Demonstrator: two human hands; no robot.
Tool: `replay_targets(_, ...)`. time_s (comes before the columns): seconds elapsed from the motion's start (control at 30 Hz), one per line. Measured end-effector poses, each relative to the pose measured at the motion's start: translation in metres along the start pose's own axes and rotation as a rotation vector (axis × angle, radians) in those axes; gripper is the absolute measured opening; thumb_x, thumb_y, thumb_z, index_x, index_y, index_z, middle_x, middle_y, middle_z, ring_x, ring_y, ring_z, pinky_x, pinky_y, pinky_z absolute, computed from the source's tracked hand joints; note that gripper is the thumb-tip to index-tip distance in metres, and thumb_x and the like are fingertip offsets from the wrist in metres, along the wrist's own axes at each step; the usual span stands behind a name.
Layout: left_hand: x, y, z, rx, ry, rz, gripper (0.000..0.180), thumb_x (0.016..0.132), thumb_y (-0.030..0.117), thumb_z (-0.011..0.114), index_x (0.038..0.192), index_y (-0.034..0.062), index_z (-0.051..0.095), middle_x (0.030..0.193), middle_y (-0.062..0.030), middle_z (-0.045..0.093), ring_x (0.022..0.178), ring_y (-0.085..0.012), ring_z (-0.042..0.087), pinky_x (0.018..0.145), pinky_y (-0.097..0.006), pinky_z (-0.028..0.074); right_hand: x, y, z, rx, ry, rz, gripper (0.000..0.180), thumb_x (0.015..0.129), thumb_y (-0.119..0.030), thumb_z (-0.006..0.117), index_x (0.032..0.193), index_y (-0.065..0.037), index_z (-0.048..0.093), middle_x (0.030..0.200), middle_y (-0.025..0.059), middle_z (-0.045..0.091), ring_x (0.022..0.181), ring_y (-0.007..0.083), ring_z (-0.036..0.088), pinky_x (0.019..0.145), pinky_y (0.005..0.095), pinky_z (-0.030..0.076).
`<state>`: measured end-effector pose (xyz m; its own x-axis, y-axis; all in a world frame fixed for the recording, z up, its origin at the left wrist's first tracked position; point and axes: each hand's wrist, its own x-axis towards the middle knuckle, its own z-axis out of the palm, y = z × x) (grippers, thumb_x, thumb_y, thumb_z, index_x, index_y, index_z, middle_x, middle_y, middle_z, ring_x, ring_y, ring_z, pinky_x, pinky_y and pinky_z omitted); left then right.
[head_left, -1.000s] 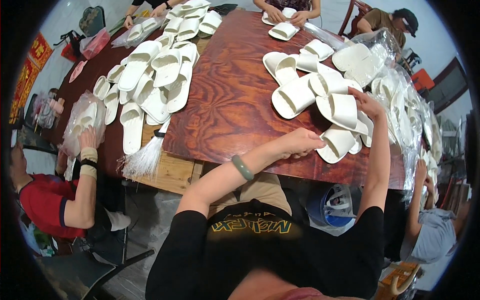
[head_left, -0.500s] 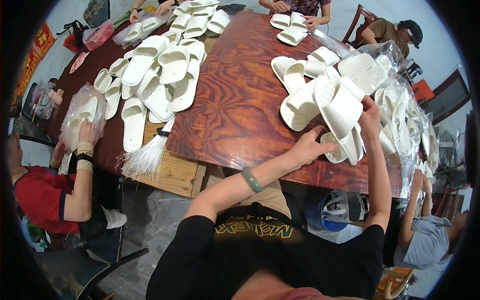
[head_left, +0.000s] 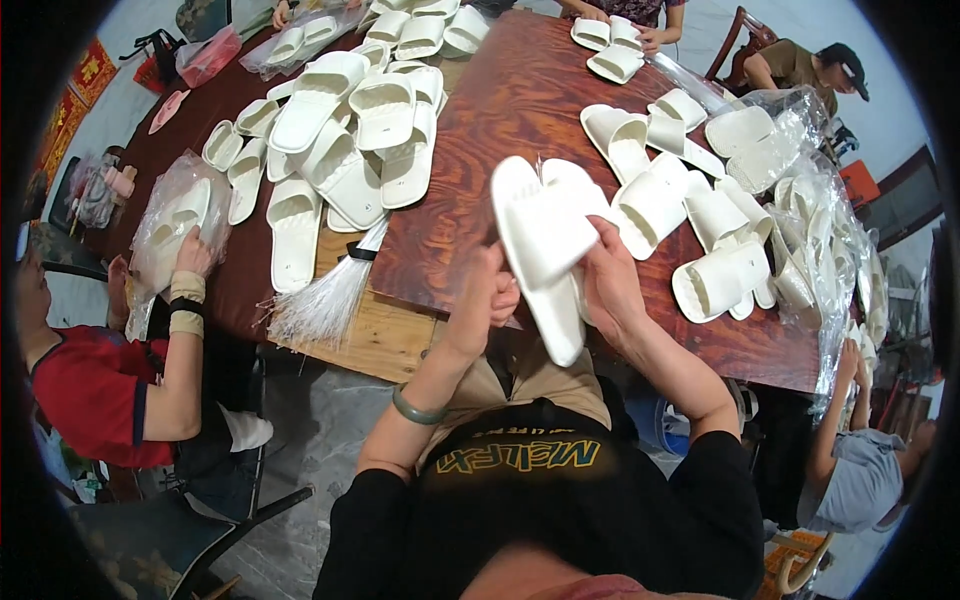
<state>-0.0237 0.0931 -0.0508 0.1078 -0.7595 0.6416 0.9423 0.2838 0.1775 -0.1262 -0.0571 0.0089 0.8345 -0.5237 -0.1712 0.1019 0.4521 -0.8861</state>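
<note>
A pair of white slide slippers, laid one against the other, is held up over the table's near edge. My right hand grips the pair from its right side, thumb against the strap. Close to the pair's left side, my left hand has its fingers curled closed; whatever they may hold is hidden. Right of my hands, several loose white slippers lie on the wooden table, one pair near the front edge.
A large pile of white slippers covers the left table, beside a bundle of thin white ties. Plastic-wrapped slippers line the right side. A person in red handles a bagged slipper at left. Other people work around the tables.
My right hand has lifted a slipper pair from the right-hand group and brought it left, in front of me. My left hand has drawn back left, and its fingers have curled closed.
</note>
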Motion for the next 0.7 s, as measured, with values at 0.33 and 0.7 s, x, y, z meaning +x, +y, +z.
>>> replay_targets(0.33, 0.009, 0.024, 0.012, 1.988, 1.044, -0.284, 0.036, 0.087, 0.02, 0.053, 0.109, -0.0055, 0.043, 0.092, -0.0285, 0.059, 0.087, -0.0408, 0.059, 0.075, -0.045, 0.046, 0.052, -0.018, -0.046, -1.499, -0.126, -1.019, 0.046, 0.079, -0.011, 0.063, 0.121, -0.005, 0.047, 0.121, 0.0191, 0.044, 0.11, 0.0365, 0.044, 0.092, 0.044, 0.035)
replay_targets(0.7, 0.024, 0.021, 0.045, 2.317, 1.179, -0.366, 0.06, 0.088, 0.02, 0.046, 0.135, -0.0074, 0.021, 0.083, -0.0246, 0.062, 0.073, -0.0418, 0.061, 0.066, -0.048, 0.048, 0.018, -0.011, -0.031, -1.362, -0.232, -0.998, 0.03, 0.078, -0.007, 0.063, 0.108, -0.006, 0.06, 0.109, 0.0137, 0.053, 0.104, 0.0326, 0.047, 0.091, 0.041, 0.035)
